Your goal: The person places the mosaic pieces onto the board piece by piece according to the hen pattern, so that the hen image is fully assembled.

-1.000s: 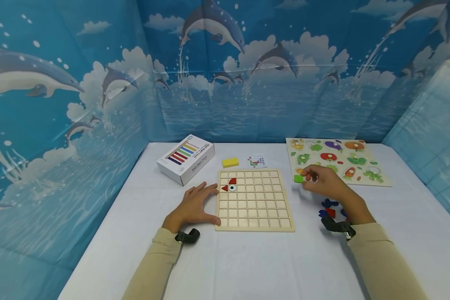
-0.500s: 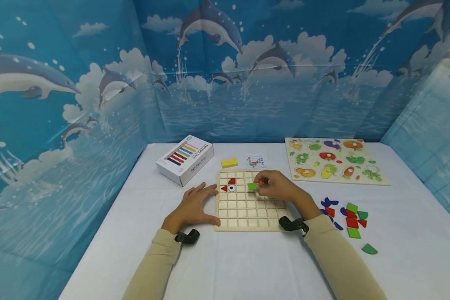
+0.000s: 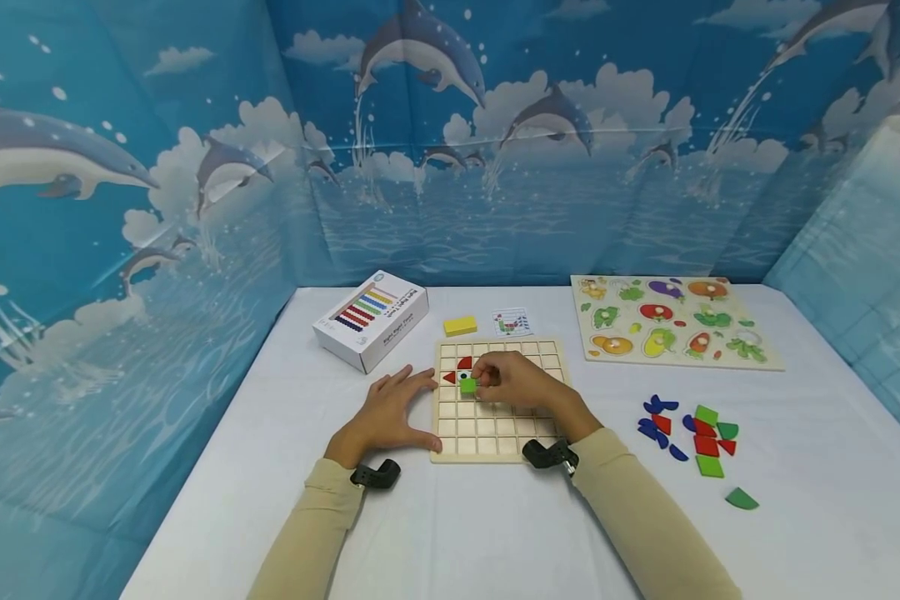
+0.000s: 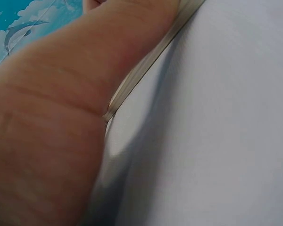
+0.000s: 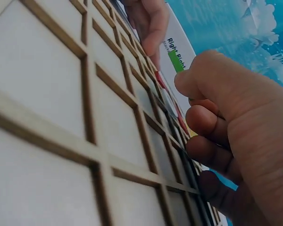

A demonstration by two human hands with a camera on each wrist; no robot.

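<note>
A wooden grid board (image 3: pixel 528 437) lies on the white table. In its upper left cells sit a red triangle (image 3: pixel 449 377), a red quarter-round piece (image 3: pixel 465 362) and a round eye piece (image 3: pixel 463 376). My right hand (image 3: pixel 513 379) pinches a small green square tile (image 3: pixel 468 386) just above the cell below the eye piece; the tile's edge (image 5: pixel 176 60) shows at my fingertips in the right wrist view. My left hand (image 3: pixel 390 412) rests flat on the table, fingers straight, against the board's left edge (image 4: pixel 146 63).
A white box (image 3: pixel 371 317), a yellow block (image 3: pixel 460 326) and a pattern card (image 3: pixel 512 322) lie behind the board. A vegetable peg puzzle (image 3: pixel 671 321) lies at the back right. Several loose coloured tiles (image 3: pixel 693 433) are scattered to the right.
My right hand carried the green tile from beside the vegetable puzzle leftward across the grid board to the cell below the eye piece. The left hand has stayed still.
</note>
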